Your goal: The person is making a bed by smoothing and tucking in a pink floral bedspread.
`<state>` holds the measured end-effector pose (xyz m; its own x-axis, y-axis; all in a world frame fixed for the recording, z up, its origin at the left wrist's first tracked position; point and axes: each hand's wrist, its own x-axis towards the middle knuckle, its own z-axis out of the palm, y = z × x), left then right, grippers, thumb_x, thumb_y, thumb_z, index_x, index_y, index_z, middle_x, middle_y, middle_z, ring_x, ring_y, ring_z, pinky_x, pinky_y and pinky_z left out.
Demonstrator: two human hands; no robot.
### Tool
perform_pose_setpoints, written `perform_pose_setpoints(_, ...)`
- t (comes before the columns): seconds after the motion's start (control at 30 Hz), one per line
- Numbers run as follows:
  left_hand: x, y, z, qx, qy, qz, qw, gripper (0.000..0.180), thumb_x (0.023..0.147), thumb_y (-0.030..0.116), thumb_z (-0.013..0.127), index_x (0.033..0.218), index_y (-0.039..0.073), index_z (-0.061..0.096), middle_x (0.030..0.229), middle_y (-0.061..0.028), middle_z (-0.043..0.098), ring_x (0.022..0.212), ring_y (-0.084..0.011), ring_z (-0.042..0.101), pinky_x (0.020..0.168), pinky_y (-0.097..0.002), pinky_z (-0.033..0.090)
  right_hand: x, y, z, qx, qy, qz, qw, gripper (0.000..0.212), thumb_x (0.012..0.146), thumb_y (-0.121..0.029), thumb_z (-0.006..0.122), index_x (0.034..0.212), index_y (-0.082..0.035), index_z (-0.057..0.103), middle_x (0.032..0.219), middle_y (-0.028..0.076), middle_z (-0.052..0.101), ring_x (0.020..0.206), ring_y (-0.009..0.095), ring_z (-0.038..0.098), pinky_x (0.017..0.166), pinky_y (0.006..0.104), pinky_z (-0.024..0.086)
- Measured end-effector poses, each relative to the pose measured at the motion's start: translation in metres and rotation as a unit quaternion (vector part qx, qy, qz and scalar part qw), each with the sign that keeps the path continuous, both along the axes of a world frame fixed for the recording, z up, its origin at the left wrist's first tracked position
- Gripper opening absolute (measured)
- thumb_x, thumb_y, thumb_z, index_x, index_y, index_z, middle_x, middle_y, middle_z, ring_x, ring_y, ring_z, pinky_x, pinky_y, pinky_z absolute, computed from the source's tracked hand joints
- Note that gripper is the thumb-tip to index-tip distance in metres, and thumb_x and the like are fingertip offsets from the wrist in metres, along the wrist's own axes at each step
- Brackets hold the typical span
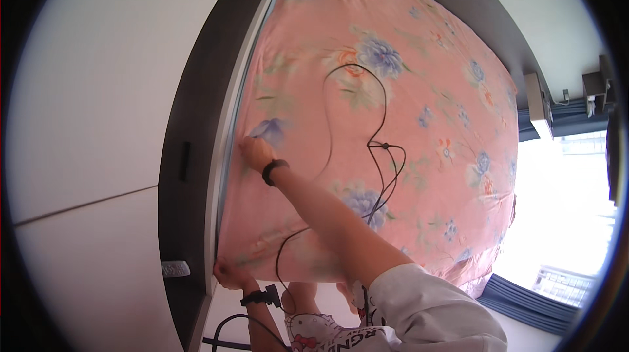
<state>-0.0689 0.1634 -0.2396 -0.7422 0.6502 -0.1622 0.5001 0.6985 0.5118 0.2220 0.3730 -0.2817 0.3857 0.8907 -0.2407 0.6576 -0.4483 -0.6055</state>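
A pink bed sheet [419, 214] printed with blue and orange flowers covers the bed in front of me. My right hand [259, 153] reaches across to its left edge, the fingers curled closed on the cloth beside the bed's dark side frame. Lower down, at the near left corner, my left hand [232, 275] is closed on the sheet's edge, with part of its fingers hidden. Each wrist wears a black band. A thin black cable [385, 99] lies looped over the sheet, passes under my right forearm and runs down toward my left wrist.
Along the left side runs the dark bed frame [190, 109], with a small white panel [175, 269] on it near my left hand. White cabinet panels [85, 122] stand beyond. A bright window [557, 201] and dark blue curtains [531, 303] are at the right.
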Motion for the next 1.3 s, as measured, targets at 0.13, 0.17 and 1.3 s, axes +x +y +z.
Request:
perform_pose_setpoints(0.13,0.023,-0.005,-0.023,-0.039,0.022,-0.056,0.997,0.042,0.090,0.047,0.065,0.101,0.007,0.072,0.099,-0.0120,0.073,0.091,-0.0308,0.069,0.080,-0.0420,0.055,0.049,0.009,-0.019,0.101,-0.042,0.197,0.974,0.017,0.090,-0.017,0.056,0.093,-0.005,0.068,0.087,0.017,0.070,0.080,0.032,0.069,0.071,0.0435,0.055)
perform_pose_setpoints(0.17,-0.023,-0.009,-0.042,-0.032,0.067,-0.074,0.994,0.046,0.089,0.051,0.065,0.101,0.007,0.072,0.098,-0.0117,0.073,0.090,-0.0304,0.070,0.080,-0.0420,0.055,0.015,0.023,0.001,0.042,0.077,0.166,0.982,0.017,0.090,-0.016,0.055,0.092,-0.004,0.067,0.088,0.017,0.069,0.084,0.030,0.068,0.073,0.0436,0.054)
perform_pose_setpoints(1.3,-0.060,-0.189,0.145,-0.255,-0.425,-0.294,0.817,0.014,0.085,0.017,0.060,0.076,0.006,0.062,0.068,-0.0058,0.059,0.057,-0.0165,0.056,0.045,-0.0293,0.041,-0.125,-0.980,0.330,-0.114,0.142,-0.399,0.899,0.021,0.092,-0.016,0.052,0.080,-0.005,0.066,0.082,0.010,0.069,0.077,0.026,0.066,0.073,0.0371,0.051)
